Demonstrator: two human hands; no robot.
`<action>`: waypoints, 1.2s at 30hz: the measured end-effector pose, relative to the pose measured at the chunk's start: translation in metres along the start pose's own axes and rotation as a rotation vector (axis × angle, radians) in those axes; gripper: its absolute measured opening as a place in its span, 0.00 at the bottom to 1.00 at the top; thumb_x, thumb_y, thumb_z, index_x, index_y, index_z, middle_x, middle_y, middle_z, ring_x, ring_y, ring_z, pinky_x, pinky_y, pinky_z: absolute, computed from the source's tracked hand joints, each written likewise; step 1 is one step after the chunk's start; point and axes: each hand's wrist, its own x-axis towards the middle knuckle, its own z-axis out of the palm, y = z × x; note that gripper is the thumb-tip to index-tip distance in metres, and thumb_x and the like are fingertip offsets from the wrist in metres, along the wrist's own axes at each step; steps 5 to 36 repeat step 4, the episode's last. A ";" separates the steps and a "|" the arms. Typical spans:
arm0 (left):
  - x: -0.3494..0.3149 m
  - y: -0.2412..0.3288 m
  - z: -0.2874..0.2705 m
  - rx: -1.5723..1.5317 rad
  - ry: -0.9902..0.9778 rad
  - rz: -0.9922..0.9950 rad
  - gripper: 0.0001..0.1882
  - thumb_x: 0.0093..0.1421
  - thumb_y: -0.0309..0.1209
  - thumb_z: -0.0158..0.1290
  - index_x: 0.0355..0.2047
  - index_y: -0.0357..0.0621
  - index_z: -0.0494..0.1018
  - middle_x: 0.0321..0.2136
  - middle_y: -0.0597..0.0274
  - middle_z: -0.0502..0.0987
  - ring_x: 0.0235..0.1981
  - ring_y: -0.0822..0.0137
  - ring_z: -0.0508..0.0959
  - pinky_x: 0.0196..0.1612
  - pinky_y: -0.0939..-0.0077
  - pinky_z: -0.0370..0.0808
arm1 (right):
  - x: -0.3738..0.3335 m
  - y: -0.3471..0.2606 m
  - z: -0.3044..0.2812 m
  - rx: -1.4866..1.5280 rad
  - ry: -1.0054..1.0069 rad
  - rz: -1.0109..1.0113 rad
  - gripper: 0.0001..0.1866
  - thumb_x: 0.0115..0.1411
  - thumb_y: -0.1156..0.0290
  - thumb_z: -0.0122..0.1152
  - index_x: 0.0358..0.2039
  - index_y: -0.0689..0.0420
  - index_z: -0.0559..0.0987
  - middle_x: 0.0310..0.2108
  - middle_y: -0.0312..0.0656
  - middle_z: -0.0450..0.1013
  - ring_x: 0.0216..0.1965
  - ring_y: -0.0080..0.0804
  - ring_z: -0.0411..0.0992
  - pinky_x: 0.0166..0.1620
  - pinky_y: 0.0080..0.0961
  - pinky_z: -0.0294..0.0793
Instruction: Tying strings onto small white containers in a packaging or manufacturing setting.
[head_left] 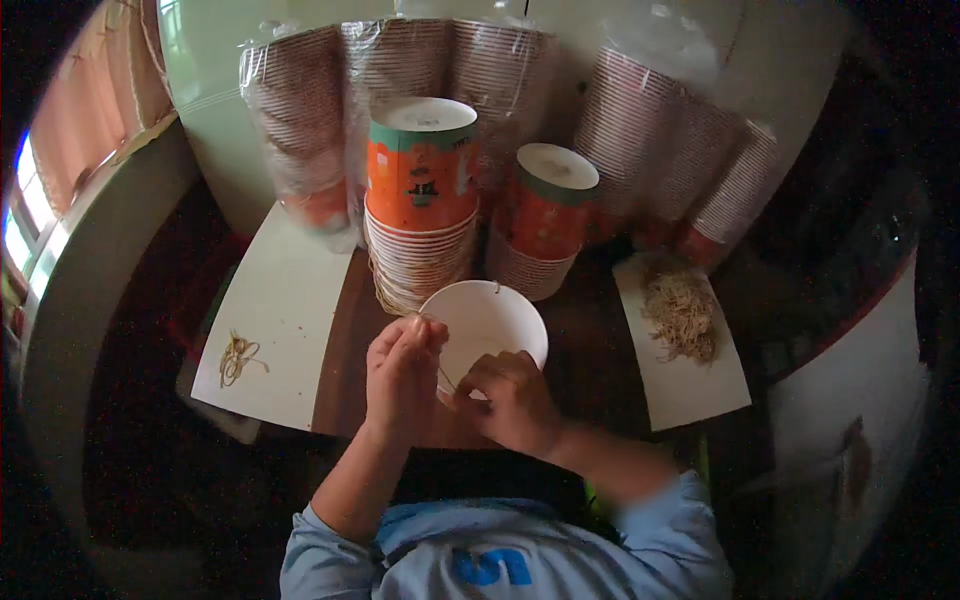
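A white paper bucket (492, 322) stands in front of me at the middle of the table, its mouth facing me. At its left rim my left hand (398, 362) is closed, thumb and forefinger pinching a thin string (446, 379). The string runs down across the bucket's near left side to my right hand (512, 396). That hand is closed too, its fingers bent over the bucket's near rim and meeting the string's lower part. A small reddish-brown bit of string (497, 287) shows at the far rim. My right fingertips are partly hidden.
Behind the bucket stand an upside-down orange-and-green bucket stack (420, 185) and a shorter one (548, 215). Several plastic-wrapped stacks (300, 110) line the wall. A string bundle (682, 315) lies on the right white board (690, 395); some loops (238, 358) lie on the left board (285, 310).
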 end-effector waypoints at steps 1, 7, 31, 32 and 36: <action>-0.001 0.004 0.004 0.092 0.058 -0.033 0.07 0.58 0.29 0.48 0.30 0.36 0.71 0.30 0.60 0.74 0.33 0.71 0.70 0.41 0.79 0.65 | 0.003 -0.001 -0.002 -0.056 -0.045 -0.026 0.10 0.41 0.68 0.66 0.25 0.52 0.75 0.26 0.39 0.71 0.28 0.38 0.70 0.32 0.33 0.64; -0.002 0.016 -0.003 0.295 -0.120 -0.130 0.11 0.57 0.32 0.51 0.34 0.35 0.71 0.33 0.58 0.74 0.34 0.70 0.70 0.42 0.77 0.65 | 0.020 -0.004 -0.028 0.062 -0.136 0.221 0.21 0.41 0.61 0.69 0.35 0.54 0.75 0.33 0.46 0.73 0.39 0.35 0.72 0.49 0.30 0.66; -0.002 0.016 -0.003 0.295 -0.120 -0.130 0.11 0.57 0.32 0.51 0.34 0.35 0.71 0.33 0.58 0.74 0.34 0.70 0.70 0.42 0.77 0.65 | 0.020 -0.004 -0.028 0.062 -0.136 0.221 0.21 0.41 0.61 0.69 0.35 0.54 0.75 0.33 0.46 0.73 0.39 0.35 0.72 0.49 0.30 0.66; -0.002 0.016 -0.003 0.295 -0.120 -0.130 0.11 0.57 0.32 0.51 0.34 0.35 0.71 0.33 0.58 0.74 0.34 0.70 0.70 0.42 0.77 0.65 | 0.020 -0.004 -0.028 0.062 -0.136 0.221 0.21 0.41 0.61 0.69 0.35 0.54 0.75 0.33 0.46 0.73 0.39 0.35 0.72 0.49 0.30 0.66; -0.002 0.016 -0.003 0.295 -0.120 -0.130 0.11 0.57 0.32 0.51 0.34 0.35 0.71 0.33 0.58 0.74 0.34 0.70 0.70 0.42 0.77 0.65 | 0.020 -0.004 -0.028 0.062 -0.136 0.221 0.21 0.41 0.61 0.69 0.35 0.54 0.75 0.33 0.46 0.73 0.39 0.35 0.72 0.49 0.30 0.66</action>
